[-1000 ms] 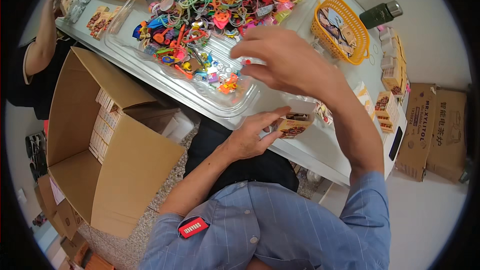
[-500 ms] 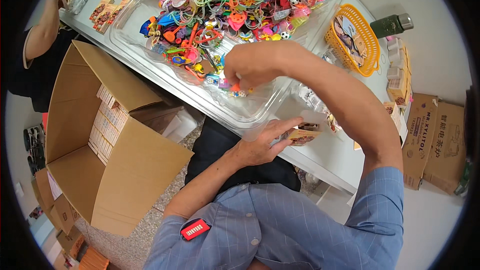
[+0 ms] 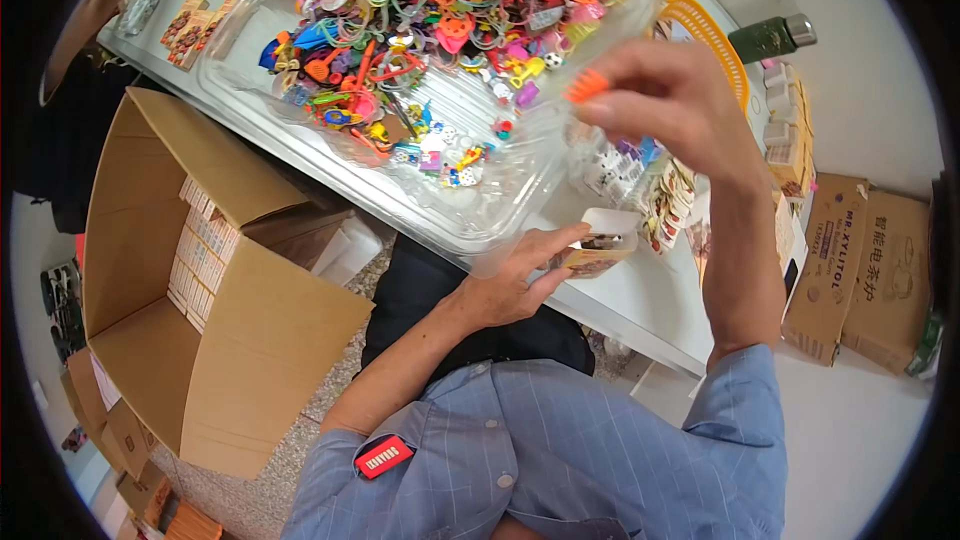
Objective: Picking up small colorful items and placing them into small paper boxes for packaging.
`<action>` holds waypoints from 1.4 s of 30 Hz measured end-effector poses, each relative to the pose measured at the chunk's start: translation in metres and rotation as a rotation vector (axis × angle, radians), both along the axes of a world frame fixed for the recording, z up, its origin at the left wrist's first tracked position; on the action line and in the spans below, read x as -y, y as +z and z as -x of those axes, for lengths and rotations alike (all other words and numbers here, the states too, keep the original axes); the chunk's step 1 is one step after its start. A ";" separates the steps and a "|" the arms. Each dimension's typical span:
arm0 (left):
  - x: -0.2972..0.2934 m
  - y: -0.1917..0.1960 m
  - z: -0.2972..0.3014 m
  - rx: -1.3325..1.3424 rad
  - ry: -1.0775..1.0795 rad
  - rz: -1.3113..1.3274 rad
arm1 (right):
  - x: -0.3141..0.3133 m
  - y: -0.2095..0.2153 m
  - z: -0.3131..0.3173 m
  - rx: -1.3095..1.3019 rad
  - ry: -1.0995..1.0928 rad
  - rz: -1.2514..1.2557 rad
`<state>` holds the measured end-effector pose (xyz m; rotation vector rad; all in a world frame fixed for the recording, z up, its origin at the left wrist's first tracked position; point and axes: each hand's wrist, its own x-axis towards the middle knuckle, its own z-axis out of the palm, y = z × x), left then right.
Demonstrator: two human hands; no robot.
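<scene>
At the table's near edge, my left hand [image 3: 515,280] grips a small printed box [image 3: 597,258] with its white flap raised and its top open. Dark and pale contents show inside, too small to make out. Up and to the right, my right hand [image 3: 665,105] pinches a small bright orange toy [image 3: 586,86] whose exact kind I cannot tell. It is held above the right side of a clear plastic tub [image 3: 400,195]. In that tub lies a heap of small colourful plastic toys [image 3: 450,0], with several loose ones at its near end.
An open cardboard carton [image 3: 275,360] holding rows of small boxes [image 3: 203,265] stands at left. Clear-wrapped packets [image 3: 612,172] lie right of the tub, near a yellow basket [image 3: 710,30] and a green flask [image 3: 772,39]. Cartons [image 3: 880,280] stand far right. Another person's arm [image 3: 95,10] shows upper left.
My right hand has lifted out of the tub, moving right and up, with the orange toy in its fingers. The left hand still holds the box, now turned so its opening shows more.
</scene>
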<state>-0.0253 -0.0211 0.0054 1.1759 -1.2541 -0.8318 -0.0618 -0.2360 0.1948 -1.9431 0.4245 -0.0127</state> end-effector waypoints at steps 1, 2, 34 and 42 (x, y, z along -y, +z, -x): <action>0.001 0.001 -0.001 0.022 0.008 -0.003 | -0.004 -0.001 0.020 -0.011 -0.013 0.004; 0.002 0.004 -0.001 0.047 0.011 -0.006 | -0.009 -0.008 0.044 0.088 -0.095 0.123; 0.000 0.000 0.004 0.066 -0.001 0.042 | -0.065 -0.068 0.143 0.219 -0.217 0.595; 0.008 0.015 -0.003 0.216 -0.051 0.117 | -0.078 -0.100 0.177 0.084 -0.724 -0.521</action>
